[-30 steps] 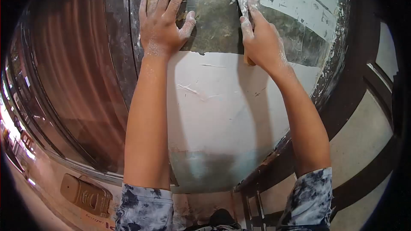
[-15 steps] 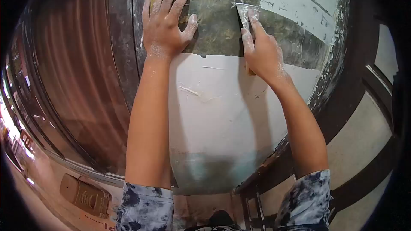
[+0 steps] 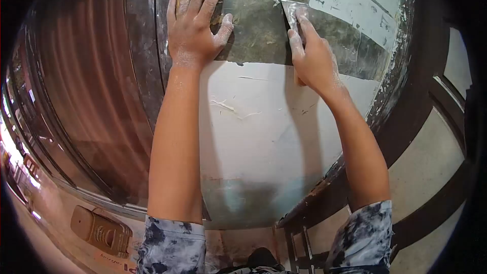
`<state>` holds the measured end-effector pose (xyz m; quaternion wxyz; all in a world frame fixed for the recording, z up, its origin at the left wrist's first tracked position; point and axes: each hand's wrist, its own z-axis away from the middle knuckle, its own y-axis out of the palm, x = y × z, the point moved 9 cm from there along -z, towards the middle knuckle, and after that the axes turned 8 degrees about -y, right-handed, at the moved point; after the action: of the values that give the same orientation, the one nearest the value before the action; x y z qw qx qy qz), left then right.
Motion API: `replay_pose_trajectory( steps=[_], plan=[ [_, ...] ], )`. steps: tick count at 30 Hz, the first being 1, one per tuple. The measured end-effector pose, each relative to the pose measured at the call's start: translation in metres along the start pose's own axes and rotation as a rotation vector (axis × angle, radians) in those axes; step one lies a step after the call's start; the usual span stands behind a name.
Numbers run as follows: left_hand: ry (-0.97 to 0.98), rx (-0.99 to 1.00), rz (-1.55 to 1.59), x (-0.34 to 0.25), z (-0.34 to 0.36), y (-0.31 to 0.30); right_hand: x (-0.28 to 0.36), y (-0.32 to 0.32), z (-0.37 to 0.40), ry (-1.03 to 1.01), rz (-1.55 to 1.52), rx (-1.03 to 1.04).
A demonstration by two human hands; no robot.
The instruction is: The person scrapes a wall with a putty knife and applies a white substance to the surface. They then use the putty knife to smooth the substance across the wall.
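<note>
My left hand [image 3: 195, 30] lies flat with fingers spread against the bare grey-brown part of the wall panel [image 3: 253, 25], near its left edge. White dust coats both hands. In my right hand [image 3: 315, 61] is a putty knife [image 3: 294, 10], its white-smeared metal blade against the panel just below the flaking white layer [image 3: 350, 0]. A bit of the handle shows under my palm. Lower down, a white coated area [image 3: 258, 127] covers the panel, with a few scratches and raised ridges in it.
Left of the panel is a dark frame with a reddish-brown curtain [image 3: 91, 81] behind it. A dark wooden frame with pale panels [image 3: 421, 157] stands at the right. On the floor at lower left lies a brown case-like object [image 3: 101, 231].
My right hand has shifted slightly right and up with the putty knife. My left hand stays nearly in place; the view has moved a little.
</note>
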<state>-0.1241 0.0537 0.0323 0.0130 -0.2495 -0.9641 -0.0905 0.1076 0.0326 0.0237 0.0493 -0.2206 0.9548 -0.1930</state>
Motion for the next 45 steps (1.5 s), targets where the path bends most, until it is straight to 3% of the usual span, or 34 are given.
replay_pose_trajectory(
  steps=[8,11,22,23,24,45],
  plan=[
    [0.014,-0.007,0.021,-0.002,-0.001,-0.002,0.003,-0.001,0.003,0.074,-0.062,0.021],
    [0.008,-0.012,0.022,0.000,-0.001,-0.001,-0.002,0.002,0.000,-0.013,0.021,0.002],
    [0.000,0.004,0.006,-0.001,0.001,0.000,0.001,-0.007,-0.009,-0.035,0.029,-0.034],
    [-0.006,0.006,0.002,0.000,0.000,0.000,-0.006,-0.004,-0.005,0.100,-0.077,0.048],
    [-0.006,0.006,0.004,0.001,0.000,0.001,-0.006,-0.002,0.001,0.100,-0.075,0.049],
    [0.001,-0.001,0.022,0.002,-0.001,-0.001,-0.012,-0.002,0.007,-0.040,-0.052,-0.027]
  ],
)
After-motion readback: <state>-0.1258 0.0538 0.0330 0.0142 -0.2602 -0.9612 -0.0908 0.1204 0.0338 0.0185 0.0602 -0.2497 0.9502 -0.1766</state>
